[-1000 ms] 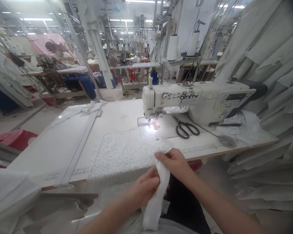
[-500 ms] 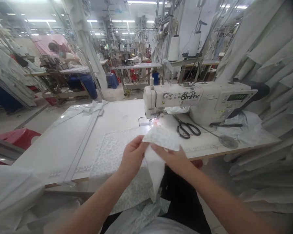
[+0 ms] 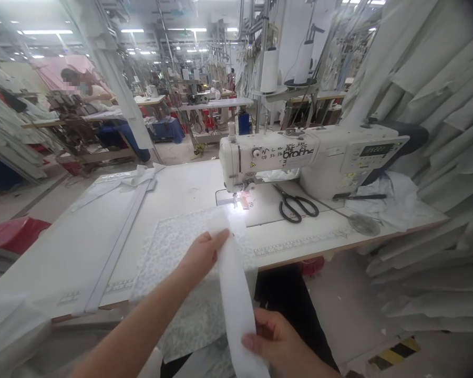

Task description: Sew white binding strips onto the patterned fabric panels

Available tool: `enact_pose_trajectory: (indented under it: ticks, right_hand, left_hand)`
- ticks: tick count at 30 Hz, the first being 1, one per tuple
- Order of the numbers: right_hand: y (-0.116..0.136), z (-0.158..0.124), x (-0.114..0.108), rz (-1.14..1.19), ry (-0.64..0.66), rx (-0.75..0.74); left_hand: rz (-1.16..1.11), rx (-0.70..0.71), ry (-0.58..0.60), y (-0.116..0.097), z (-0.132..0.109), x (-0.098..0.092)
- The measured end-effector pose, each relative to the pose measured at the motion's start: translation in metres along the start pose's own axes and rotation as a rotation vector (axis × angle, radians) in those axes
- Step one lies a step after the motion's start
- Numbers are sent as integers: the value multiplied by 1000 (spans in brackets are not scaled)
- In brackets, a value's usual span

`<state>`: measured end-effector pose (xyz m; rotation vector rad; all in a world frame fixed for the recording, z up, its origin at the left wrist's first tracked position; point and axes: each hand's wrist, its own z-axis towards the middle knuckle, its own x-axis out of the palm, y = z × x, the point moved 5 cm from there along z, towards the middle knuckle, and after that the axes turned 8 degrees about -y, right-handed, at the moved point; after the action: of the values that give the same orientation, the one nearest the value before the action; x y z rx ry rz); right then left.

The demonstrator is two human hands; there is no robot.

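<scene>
A long white fabric strip [image 3: 233, 286] runs from near the sewing machine's needle down toward my lap. My left hand [image 3: 205, 252] pinches its upper end, just in front of the lit needle area. Lower down, my right hand [image 3: 274, 336] grips the strip's right edge between thumb and fingers. Beneath the strip, a pale patterned fabric piece [image 3: 173, 247] lies on the table and drapes over the front edge. The white sewing machine [image 3: 268, 155] stands behind my hands, its needle just beyond the strip's upper end.
Black-handled scissors [image 3: 297, 207] lie on the table right of the needle. A ruler scale [image 3: 299, 241] runs along the front edge. A folded strip [image 3: 118, 247] lies at left. Fabric [image 3: 441, 173] hangs at right. A co-worker [image 3: 82, 86] sits in the background.
My right hand has moved down along the strip, toward my lap. The cloth that was folded between both hands now stretches out lengthwise. My view has shifted slightly to the right.
</scene>
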<state>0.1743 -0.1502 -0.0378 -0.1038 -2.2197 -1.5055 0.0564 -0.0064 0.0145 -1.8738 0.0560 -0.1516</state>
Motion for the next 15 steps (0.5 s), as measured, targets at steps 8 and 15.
enact_pose_trajectory:
  ticks: [8, 15]
  right_hand:
    - [-9, 44, -54, -461, -485, -422]
    - [-2, 59, -55, -555, -375, -406]
  left_hand:
    - [523, 300, -18, -29, 84, 1]
    - [896, 528, -124, -37, 111, 9]
